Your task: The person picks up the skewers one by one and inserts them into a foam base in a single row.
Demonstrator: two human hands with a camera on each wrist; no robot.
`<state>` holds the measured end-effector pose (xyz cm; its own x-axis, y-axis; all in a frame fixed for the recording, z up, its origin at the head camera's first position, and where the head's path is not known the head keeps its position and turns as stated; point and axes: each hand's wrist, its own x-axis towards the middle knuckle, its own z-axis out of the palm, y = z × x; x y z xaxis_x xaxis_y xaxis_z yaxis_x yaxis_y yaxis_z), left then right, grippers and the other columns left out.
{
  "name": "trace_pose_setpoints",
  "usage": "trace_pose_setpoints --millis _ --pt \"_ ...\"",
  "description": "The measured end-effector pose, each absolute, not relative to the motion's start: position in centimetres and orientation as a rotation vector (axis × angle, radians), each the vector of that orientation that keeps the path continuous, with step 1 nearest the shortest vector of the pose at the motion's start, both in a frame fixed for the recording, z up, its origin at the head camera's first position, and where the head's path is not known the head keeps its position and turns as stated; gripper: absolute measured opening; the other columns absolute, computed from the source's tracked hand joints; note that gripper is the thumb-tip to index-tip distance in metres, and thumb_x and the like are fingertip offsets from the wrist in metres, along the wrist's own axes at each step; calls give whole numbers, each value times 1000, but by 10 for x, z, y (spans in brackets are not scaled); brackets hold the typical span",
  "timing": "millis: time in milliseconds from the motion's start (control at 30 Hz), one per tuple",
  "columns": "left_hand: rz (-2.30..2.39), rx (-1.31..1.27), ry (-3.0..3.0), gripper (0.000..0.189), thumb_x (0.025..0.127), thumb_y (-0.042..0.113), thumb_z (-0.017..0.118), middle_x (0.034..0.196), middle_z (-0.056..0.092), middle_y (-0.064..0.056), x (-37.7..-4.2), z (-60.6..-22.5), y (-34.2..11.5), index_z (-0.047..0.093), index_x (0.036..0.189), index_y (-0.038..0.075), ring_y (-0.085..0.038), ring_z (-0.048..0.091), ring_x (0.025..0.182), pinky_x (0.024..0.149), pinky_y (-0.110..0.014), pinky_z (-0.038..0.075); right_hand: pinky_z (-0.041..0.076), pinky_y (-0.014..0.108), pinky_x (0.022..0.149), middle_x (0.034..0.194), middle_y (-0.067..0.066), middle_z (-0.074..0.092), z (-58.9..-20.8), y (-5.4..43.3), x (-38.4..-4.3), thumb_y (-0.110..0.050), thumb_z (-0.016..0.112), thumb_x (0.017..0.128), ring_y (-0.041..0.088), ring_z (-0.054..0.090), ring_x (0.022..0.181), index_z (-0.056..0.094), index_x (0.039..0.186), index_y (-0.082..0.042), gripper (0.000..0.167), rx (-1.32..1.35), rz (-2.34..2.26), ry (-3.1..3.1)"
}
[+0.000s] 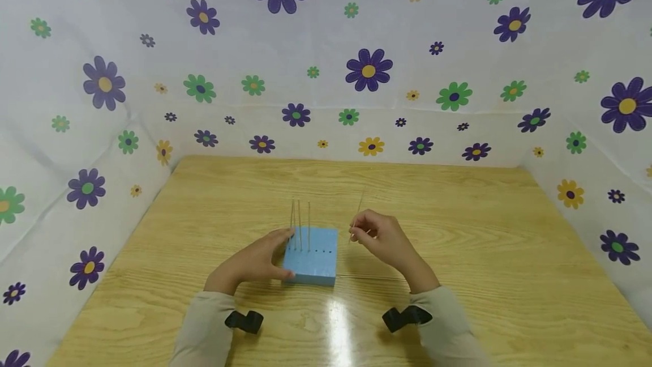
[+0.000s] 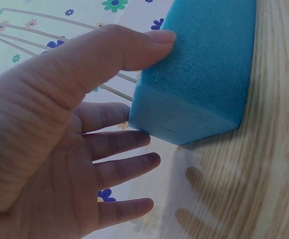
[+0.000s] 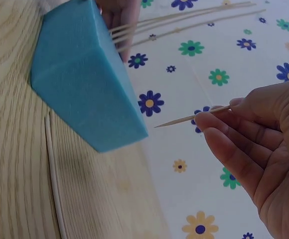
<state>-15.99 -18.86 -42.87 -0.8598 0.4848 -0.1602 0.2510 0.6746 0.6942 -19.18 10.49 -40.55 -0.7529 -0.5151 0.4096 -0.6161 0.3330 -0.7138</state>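
A light blue foam block [image 1: 321, 265] sits on the table, with several thin wooden skewers [image 1: 309, 225] standing upright in its left half. Dark holes [image 1: 323, 251] continue that row to the right. My left hand [image 1: 260, 256] grips the block at its left side, thumb on the front face and forefinger against the side; the other fingers [image 2: 129, 167] spread out in the left wrist view. To the right of the block, my right hand [image 1: 382, 237] pinches one skewer [image 3: 174, 122] between thumb and fingertips. Its pointed tip is free, apart from the block.
Another skewer [image 3: 55, 174] lies on the wooden table [image 1: 484, 231] beside the block. White cloth walls [image 1: 316, 33] printed with flowers enclose the table at the back and both sides. Black wrist straps [image 1: 407, 318] sit over both sleeves.
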Motion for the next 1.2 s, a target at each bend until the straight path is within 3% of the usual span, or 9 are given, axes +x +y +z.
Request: trace_pose_setpoints --millis 267,633,967,1200 --pt "993 594 2557 92 79 30 77 152 25 -19 -162 -429 -189 25 150 5 -37 24 139 107 -54 29 53 25 60 80 7 66 -400 80 -194 -7 61 92 22 66 71 62 92 -1 6 1129 1434 -2466" --pt "996 614 2580 92 79 31 78 150 28 -22 -164 -432 -189 27 148 0 -38 27 137 108 -53 28 48 22 48 75 12 65 -403 58 -194 -6 62 92 24 62 59 63 89 -1 5 1195 1489 -2463" --pt "1007 639 2576 91 78 30 78 149 29 -23 -165 -432 -190 27 147 -2 -39 27 137 108 -53 28 44 20 46 72 7 63 -412 50 -194 -6 62 91 6 53 54 62 87 -4 5 1217 1400 -2460" --pt "1028 623 2563 92 78 30 78 150 28 -23 -164 -432 -190 26 148 -1 -39 26 137 108 -53 27 43 19 48 75 1 60 -422 48 -193 1 64 86 3 47 57 63 82 -6 9 1241 1340 -2439"
